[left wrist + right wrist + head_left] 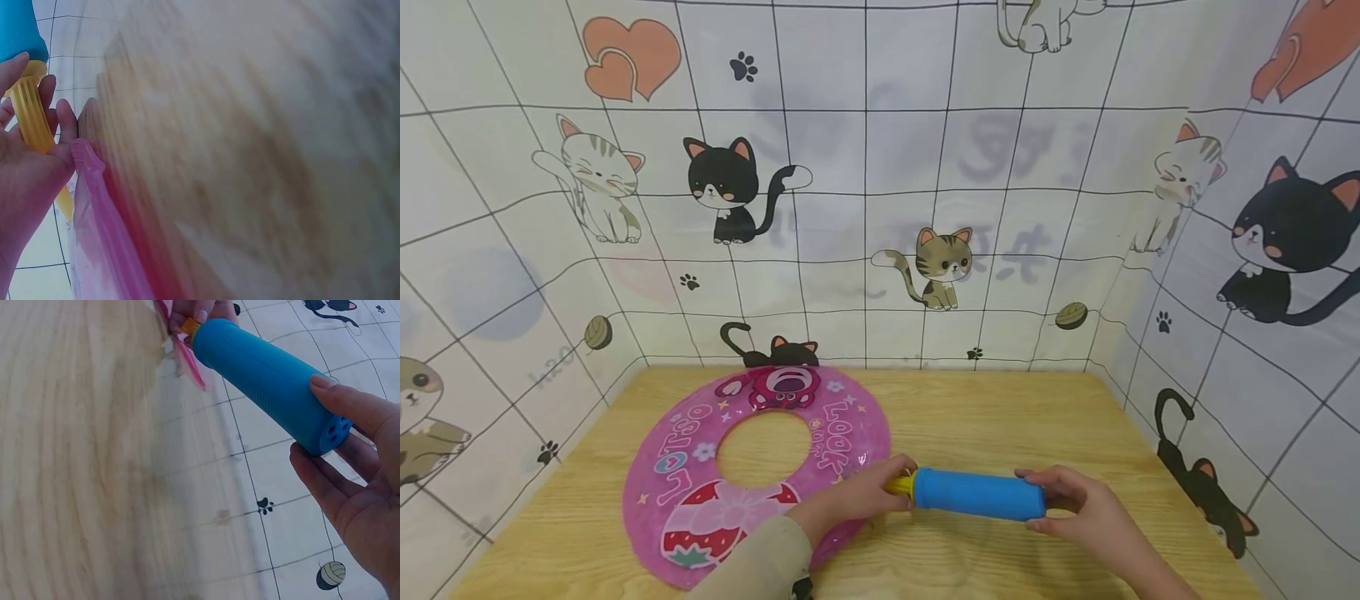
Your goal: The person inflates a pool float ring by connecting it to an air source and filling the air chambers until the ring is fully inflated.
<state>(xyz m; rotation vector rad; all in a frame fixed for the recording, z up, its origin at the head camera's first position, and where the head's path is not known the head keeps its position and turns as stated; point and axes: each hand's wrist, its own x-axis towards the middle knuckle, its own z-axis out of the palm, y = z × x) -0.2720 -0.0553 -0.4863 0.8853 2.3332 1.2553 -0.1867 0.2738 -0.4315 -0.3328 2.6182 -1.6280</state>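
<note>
- Head view: the blue pump [977, 493] is held lengthwise between two hands above the wooden table [1000, 412]; the pink ring [872, 408] lies to its left, partly beneath the left sleeve [760, 558].
- The left hand [867, 490] wraps fingers and thumb around the yellow nozzle [32, 115]; the right hand [1086, 508] pinches the pump's opposite end.
- Whether the nozzle's tip meets the ring is hard to say, as the left hand covers that spot.
- The step seems to be lining up the pump beside the ring; the next move likely calls for a steady left grip and gentle right-hand control.
</note>
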